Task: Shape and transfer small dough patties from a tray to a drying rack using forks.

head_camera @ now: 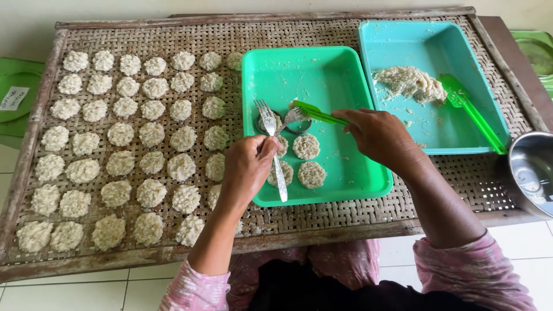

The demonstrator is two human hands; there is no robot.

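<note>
My left hand [247, 170] grips a metal fork [269, 124], its tines up near a small ring mould [282, 122] in the green tray [322, 72]. My right hand [377, 135] holds a green plastic fork [314, 113] whose tip presses rice mix into the ring mould. Three round rice patties [306, 146] lie in the green tray beside my hands. Part of the mould is hidden behind the forks.
Several round rice patties [121, 133] lie in rows on the woven bamboo rack [224, 34]. A blue tray [432, 40] at the right holds a heap of rice mix [410, 83] and a green spatula [472, 112]. A steel bowl [533, 170] sits at the right edge.
</note>
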